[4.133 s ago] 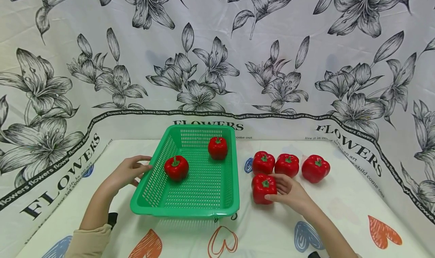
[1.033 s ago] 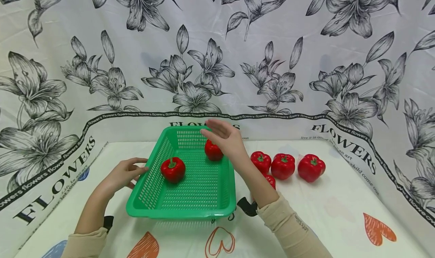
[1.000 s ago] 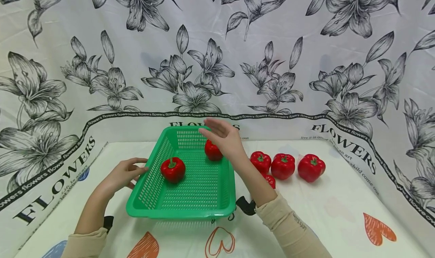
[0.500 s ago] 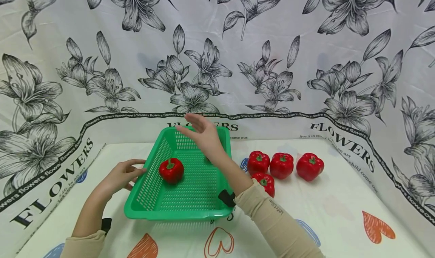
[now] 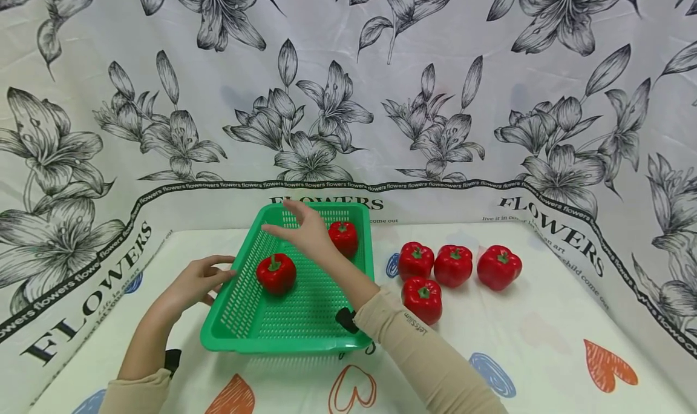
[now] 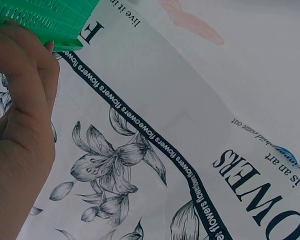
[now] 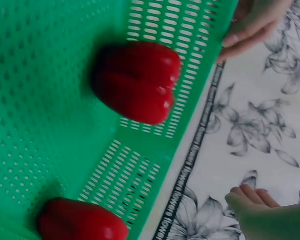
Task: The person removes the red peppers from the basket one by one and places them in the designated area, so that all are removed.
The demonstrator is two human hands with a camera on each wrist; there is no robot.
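Note:
A green plastic basket [image 5: 294, 344] with perforated walls holds two red bell peppers. One bell pepper [image 5: 276, 274] lies near the left wall, the other bell pepper [image 5: 343, 238] towards the back right. Fingertips of my left hand [image 5: 198, 281] touch the outside of the basket's left rim, with the fingers loosely bent. Over the basket, my right hand [image 5: 305, 229] hangs with thumb and fingers spread, nothing between them, beyond the left bell pepper. In the right wrist view, both bell peppers are visible, and my right hand [image 7: 255, 205] appears at the lower right.
Several more red bell peppers stand on the table to the right of the basket, the nearest bell pepper [image 5: 422, 299] beside the right forearm. A white cloth [image 5: 544, 341] with printed hearts covers the table. A flower-printed sheet [image 5: 435, 117] rises behind.
About four seconds ago my right hand held the nearest bell pepper on the table. It has since let go and moved left over the basket. The left hand stays at the rim.

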